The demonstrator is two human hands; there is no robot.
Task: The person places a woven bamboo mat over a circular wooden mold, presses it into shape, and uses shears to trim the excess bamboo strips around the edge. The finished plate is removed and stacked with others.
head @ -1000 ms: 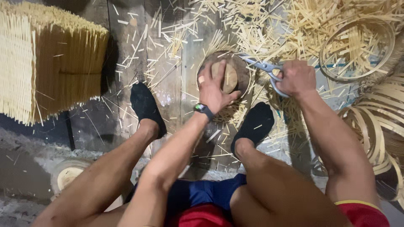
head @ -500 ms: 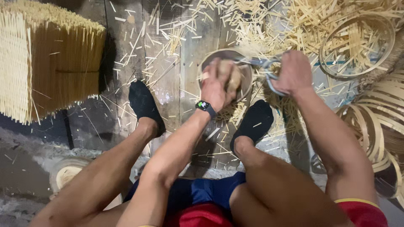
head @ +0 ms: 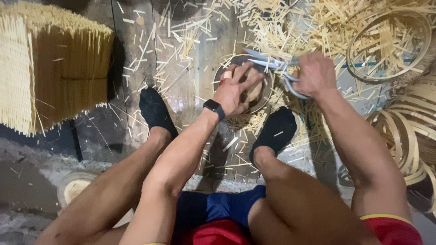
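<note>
My left hand (head: 236, 88), with a dark watch on the wrist, presses down on a small round woven bamboo piece (head: 252, 92) that lies on the wooden floor between my feet. My right hand (head: 314, 72) grips the handles of metal shears (head: 268, 62), whose blades point left over the far rim of the round piece. My fingers hide most of the piece's top.
A tall bundle of cut bamboo sticks (head: 50, 68) stands at the left. Bamboo offcuts (head: 290, 22) litter the planks ahead. A round bamboo hoop (head: 390, 43) lies at the upper right, coiled bamboo strips (head: 408, 131) at the right. My black-socked feet (head: 154, 109) flank the piece.
My right hand has swung the shears up and left so the blades lie over the round piece's far rim. My left hand has stayed on the piece, its fingers shifting slightly.
</note>
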